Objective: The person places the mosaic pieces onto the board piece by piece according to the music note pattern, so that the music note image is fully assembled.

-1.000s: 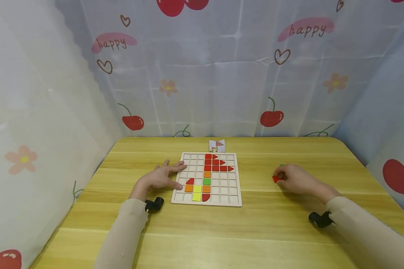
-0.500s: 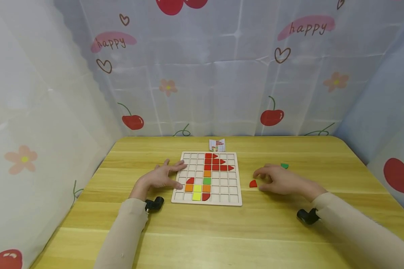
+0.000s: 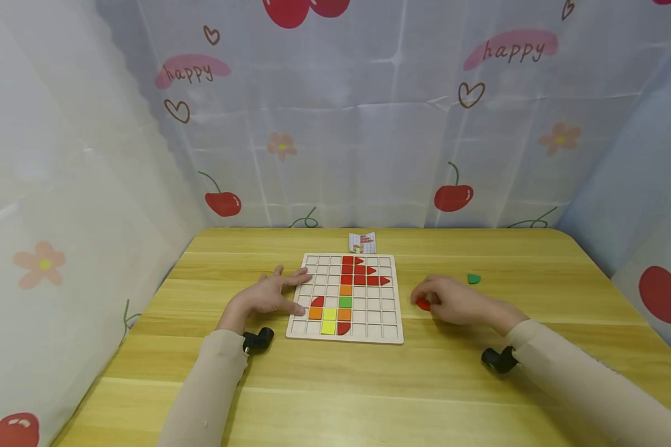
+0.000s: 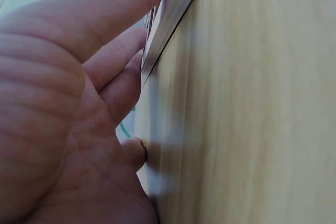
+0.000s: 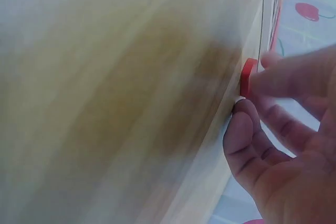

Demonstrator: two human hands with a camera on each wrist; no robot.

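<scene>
A pale wooden grid board (image 3: pixel 369 323) lies on the table with red, orange, yellow and green tiles set in its squares. My left hand (image 3: pixel 265 294) rests at its left side, thumb and fingers spread over the edge. In the left wrist view, that hand's thumb (image 4: pixel 105 9) touches the board's side (image 4: pixel 173 19). To the right of the board, my right hand (image 3: pixel 453 301) pinches a red quarter-circle tile (image 3: pixel 423 304) at the tabletop. The right wrist view has the red tile (image 5: pixel 245 80) by the thumb, partly covered.
A green rounded tile (image 3: pixel 474 279) lies behind the right hand. Just beyond the board's far edge is a small card (image 3: pixel 362 243) with a printed grid pattern. A patterned curtain (image 3: pixel 335 155) stands behind the wooden table (image 3: pixel 369 391).
The right hand has carried the red tile leftward, released it on the table, then closed its fingers on it again. The green tile has come into full view. The left hand stays put.
</scene>
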